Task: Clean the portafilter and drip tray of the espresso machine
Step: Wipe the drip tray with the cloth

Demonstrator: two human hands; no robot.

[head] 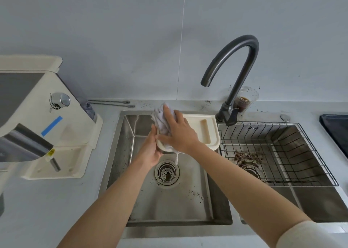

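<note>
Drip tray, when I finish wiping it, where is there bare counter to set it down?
Bare counter lies front left, between the espresso machine and the left basin. The left basin floor under the drip tray is free too. The back strip is crowded: two stirrers, grounds, faucet, cup. The wire basket in the right basin holds debris.

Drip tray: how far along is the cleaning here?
Done: the drip tray is out of the espresso machine; grounds lie in the right basin. In hand: the left hand holds it, the right hand wipes it with a cloth. Left: refitting it; portafilter not in view.
</note>
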